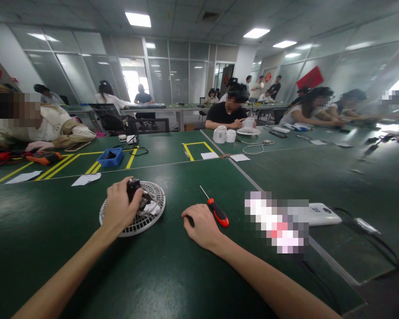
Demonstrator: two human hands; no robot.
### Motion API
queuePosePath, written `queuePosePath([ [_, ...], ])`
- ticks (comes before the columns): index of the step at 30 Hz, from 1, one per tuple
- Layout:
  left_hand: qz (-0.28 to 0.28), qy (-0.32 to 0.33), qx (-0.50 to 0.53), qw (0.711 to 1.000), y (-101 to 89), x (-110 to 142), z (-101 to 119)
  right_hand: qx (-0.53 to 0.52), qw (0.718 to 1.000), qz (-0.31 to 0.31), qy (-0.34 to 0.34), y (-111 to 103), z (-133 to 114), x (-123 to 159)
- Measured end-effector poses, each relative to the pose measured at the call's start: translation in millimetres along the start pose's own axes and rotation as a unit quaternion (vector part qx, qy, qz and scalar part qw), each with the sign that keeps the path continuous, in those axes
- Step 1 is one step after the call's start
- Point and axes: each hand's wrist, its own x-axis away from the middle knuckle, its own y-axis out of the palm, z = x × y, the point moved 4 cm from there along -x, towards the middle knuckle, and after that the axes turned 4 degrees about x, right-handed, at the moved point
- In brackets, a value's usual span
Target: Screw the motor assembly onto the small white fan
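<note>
My left hand point(119, 206) is closed around a black motor point(133, 188) that sits over a round white fan grille point(158, 217) on the green table. Wires and a white label show beside the motor, inside the grille. My right hand point(201, 226) lies on the table to the right of the grille, fingers loosely bent, with a gap between thumb and forefinger and nothing visible in it. Just beyond it, close to its knuckles, lies a red and black screwdriver point(218, 213) with its shaft pointing away.
To the right are a white power bank point(322, 214) with a black cable and a blurred-out phone-like object. Ahead stand a blue bin point(110, 157), paper slips point(86, 179) and yellow tape marks. Across the table a person point(229, 108) handles white fan parts; another person leans in at left.
</note>
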Motion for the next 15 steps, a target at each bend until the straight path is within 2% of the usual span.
queuePosePath([
  [4, -0.017, 0.018, 0.04, 0.999, 15.3, -4.2, 26.5, -0.017, 0.999, 0.004, -0.029, -0.7, -7.5, 3.0],
  [8, -0.027, 0.021, 0.076, 0.996, 24.5, -6.1, 46.0, -0.054, 0.992, -0.003, -0.11, -0.2, -19.6, 7.5],
  [15, -0.049, 0.029, 0.15, 0.987, 28.4, -14.4, 55.0, -0.089, 0.98, 0.008, -0.178, 4.7, -27.7, 14.9],
])
